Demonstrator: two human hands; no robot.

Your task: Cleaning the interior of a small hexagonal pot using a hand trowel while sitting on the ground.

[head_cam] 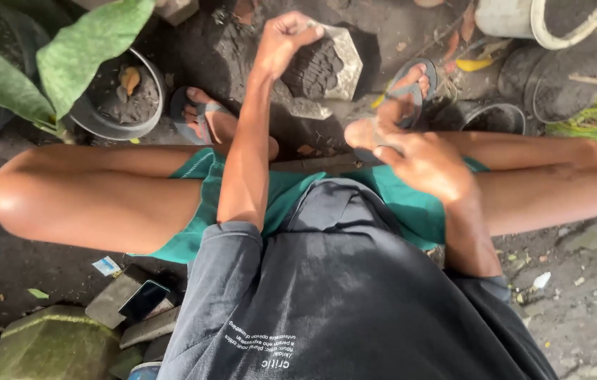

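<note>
The left hand (281,39) is raised with its fingers (297,27) curled shut on the upper rim of a tilted hexagonal pot (323,67), which is packed with dark soil and rests on the ground between the person's feet. The right hand (418,158) hangs lower and nearer the body, well apart from the pot; its fingers are blurred, and I cannot tell whether they are closed or hold anything.

The surface is bare dark earth (3,267) strewn with dry leaves and pebbles. A round pot of soil (119,98) stands at the left beside broad green leaves (80,56), and a pale bucket (538,17) is cut off at the upper right. A dark phone (143,299) lies on a stone slab near the left knee. The pot's base is hidden in shadow.
</note>
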